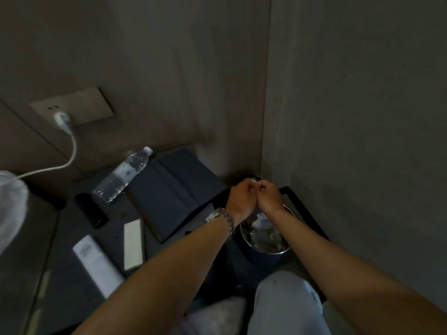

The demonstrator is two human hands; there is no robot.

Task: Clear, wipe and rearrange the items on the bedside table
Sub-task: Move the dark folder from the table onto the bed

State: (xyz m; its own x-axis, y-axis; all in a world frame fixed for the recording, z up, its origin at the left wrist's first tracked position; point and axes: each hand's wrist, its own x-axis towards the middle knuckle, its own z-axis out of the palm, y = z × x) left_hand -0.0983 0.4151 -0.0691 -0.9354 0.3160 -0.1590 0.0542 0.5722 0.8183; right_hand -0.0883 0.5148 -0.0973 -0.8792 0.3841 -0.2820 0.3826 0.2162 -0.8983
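The dark bedside table (65, 288) carries a clear water bottle (123, 174) on its side, a dark folio case (169, 192), a black oblong object (92, 210), a white flat bar (132, 243) and a white remote-like item (96, 262). My left hand (240, 198), with a metal watch on its wrist, and my right hand (269, 194) are both closed and pressed together, fingertips touching. They hover right of the table, over a round bin (266, 250) with crumpled rubbish in it. Nothing shows between my fingers.
A white charger (61, 119) is plugged into the wall socket plate (79, 105), and its cable runs off to the left over white bedding (9, 201). The bin stands in the wall corner inside a black frame (304, 211). My knee (285, 305) in light trousers is below it.
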